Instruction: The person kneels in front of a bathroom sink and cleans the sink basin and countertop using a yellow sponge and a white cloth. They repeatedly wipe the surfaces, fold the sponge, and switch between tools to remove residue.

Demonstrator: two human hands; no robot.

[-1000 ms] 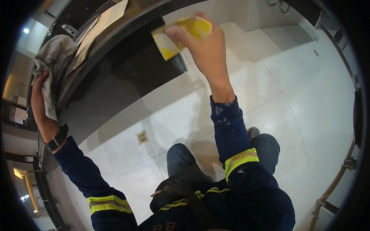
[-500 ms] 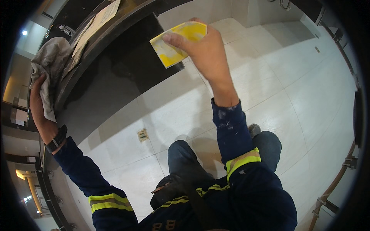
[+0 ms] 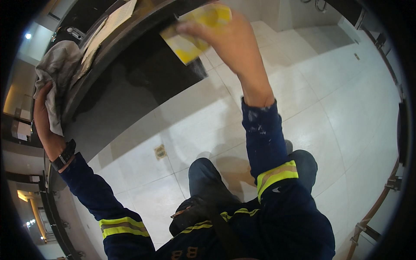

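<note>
My right hand (image 3: 234, 41) is closed on a flat, yellow plastic spreader (image 3: 186, 54) smeared with whitish residue, thumb across its face. Motion blurs the hand and the spreader. They are beside a dark panel (image 3: 143, 65) under the edge of a dark counter (image 3: 112, 47). At the far left, my left hand (image 3: 43, 99) grips a crumpled grey cloth (image 3: 60, 60) draped over that counter's edge. The cloth hides most of the left fingers.
Torn cardboard (image 3: 108, 26) lies on the counter, near a metal fitting (image 3: 74, 33). Below are pale floor tiles (image 3: 299, 108) with a small drain grate (image 3: 160, 151). A brown pipe-like rail (image 3: 373, 208) runs along the right edge.
My right hand has moved up and slightly left with the yellow spreader, closer to the counter edge. My left hand and the cloth have hardly shifted.
</note>
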